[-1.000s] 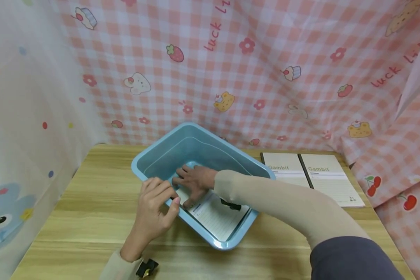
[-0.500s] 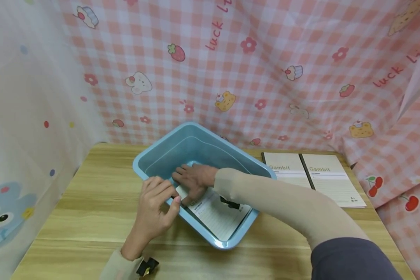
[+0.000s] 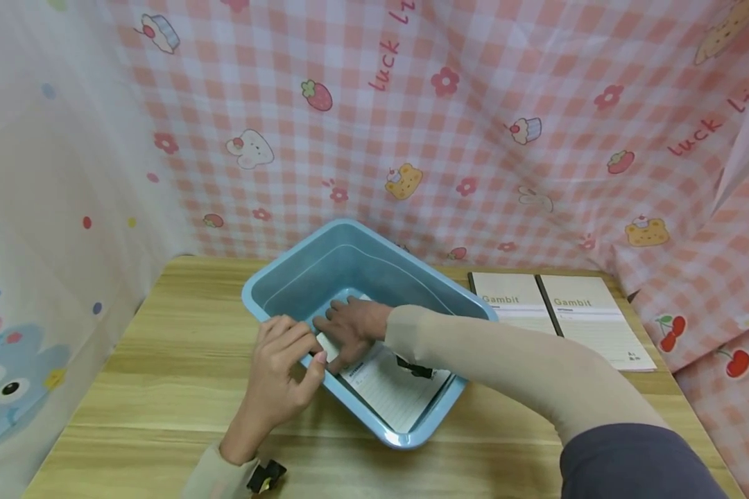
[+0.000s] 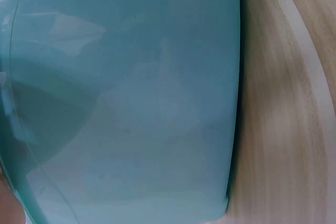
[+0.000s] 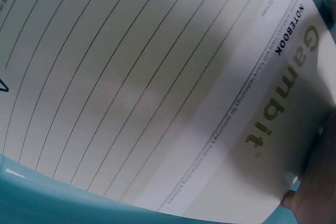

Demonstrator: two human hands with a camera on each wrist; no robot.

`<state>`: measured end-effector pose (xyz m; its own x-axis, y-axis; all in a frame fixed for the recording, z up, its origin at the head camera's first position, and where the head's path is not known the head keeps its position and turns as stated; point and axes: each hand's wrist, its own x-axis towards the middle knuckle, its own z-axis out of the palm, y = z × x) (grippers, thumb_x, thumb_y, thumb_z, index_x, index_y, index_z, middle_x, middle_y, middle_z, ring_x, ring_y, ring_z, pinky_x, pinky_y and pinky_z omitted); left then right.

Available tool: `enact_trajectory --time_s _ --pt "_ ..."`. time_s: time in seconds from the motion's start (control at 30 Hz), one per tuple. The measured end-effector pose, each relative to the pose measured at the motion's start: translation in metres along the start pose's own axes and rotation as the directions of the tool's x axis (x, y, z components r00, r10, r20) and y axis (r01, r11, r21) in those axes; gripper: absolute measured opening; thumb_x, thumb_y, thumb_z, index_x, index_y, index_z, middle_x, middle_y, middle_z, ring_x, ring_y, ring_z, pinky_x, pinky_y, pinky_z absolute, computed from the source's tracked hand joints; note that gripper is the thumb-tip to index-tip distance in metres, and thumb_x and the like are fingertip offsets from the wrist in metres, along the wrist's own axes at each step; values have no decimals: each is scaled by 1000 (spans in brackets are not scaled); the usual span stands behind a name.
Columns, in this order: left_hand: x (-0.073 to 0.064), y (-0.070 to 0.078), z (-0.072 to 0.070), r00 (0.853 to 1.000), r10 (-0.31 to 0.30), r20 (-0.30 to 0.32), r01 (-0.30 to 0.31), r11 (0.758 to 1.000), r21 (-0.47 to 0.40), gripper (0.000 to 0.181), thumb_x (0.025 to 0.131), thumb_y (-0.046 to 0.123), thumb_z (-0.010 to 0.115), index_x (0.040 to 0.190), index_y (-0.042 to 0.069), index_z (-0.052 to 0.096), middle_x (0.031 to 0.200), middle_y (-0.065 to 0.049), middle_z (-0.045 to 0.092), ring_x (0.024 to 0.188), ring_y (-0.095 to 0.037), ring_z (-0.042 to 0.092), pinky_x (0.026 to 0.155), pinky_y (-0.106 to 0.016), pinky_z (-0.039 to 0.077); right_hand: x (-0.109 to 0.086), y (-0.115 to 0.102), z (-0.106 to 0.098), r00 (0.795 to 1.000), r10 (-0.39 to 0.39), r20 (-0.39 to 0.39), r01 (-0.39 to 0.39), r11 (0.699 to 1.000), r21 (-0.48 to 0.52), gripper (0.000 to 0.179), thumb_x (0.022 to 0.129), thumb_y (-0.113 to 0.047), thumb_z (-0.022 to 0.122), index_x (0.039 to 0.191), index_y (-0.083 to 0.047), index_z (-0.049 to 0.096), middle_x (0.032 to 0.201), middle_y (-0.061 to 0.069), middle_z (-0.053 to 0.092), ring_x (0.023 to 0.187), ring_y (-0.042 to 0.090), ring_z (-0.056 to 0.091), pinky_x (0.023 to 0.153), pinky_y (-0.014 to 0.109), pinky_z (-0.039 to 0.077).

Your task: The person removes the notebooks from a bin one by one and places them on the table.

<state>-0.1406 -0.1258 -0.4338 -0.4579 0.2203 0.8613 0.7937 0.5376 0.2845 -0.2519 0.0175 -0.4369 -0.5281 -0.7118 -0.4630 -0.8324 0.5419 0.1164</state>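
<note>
A light blue plastic basin [image 3: 406, 438] stands on the wooden table, with a cream "Gambit" notebook [image 3: 394, 391] lying inside it. My left hand [image 3: 283, 360] holds the basin's left rim, fingers curled over the edge and thumb along the near side. Reaching down into the basin, my right hand [image 3: 352, 333] spans the notebook's left end, thumb at the near edge and fingers toward the far one. In the right wrist view the notebook's cover [image 5: 131, 87] fills most of the picture, the thumb at its edge. The left wrist view shows the basin's outer wall [image 4: 157, 103].
Two more notebooks, a left one [image 3: 505, 287] and a right one [image 3: 599, 326], lie side by side at the table's back right. A pink checked cloth [image 3: 362, 138] hangs behind the table [image 3: 162, 360]. A pale printed curtain [image 3: 37, 173] hangs at the left.
The whole head view has shifted slightly. My right hand has shifted a little over the notebook in the basin; my left hand stays on the rim.
</note>
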Motion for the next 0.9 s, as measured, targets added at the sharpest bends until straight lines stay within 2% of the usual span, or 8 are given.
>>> enact_trajectory --time_s 0.17,0.5,0.7,0.9 --pt "-1 0 -1 1000 -14 10 14 1000 -1 28 93 29 51 69 18 59 72 6 59 76 -16 48 87 -41 37 0 3 0 999 22 -48 -23 999 -26 89 81 -84 49 144 -23 40 137 4 56 124 19 51 106 45 44" --pt "0 1 -1 1000 -24 14 24 1000 -7 25 92 27 53 69 19 60 74 7 62 77 -16 50 88 -42 37 1 13 -8 989 20 -149 -19 1000 12 93 82 -88 45 143 -17 40 137 8 55 121 24 50 105 47 37" --pt "-1 1 0 1000 -10 4 10 1000 4 32 96 30 50 68 17 56 72 4 58 75 -17 48 87 -42 37 2 17 -17 983 57 -177 -45 997 66 92 83 -86 46 144 -17 41 137 6 54 124 24 48 104 48 34" --pt "-1 1 0 1000 -18 8 18 1000 -2 34 97 31 49 68 18 59 71 6 57 75 -16 48 87 -42 37 0 22 -30 971 84 -223 -62 993 103 83 84 -81 52 138 -18 44 136 5 55 124 24 47 106 51 34"
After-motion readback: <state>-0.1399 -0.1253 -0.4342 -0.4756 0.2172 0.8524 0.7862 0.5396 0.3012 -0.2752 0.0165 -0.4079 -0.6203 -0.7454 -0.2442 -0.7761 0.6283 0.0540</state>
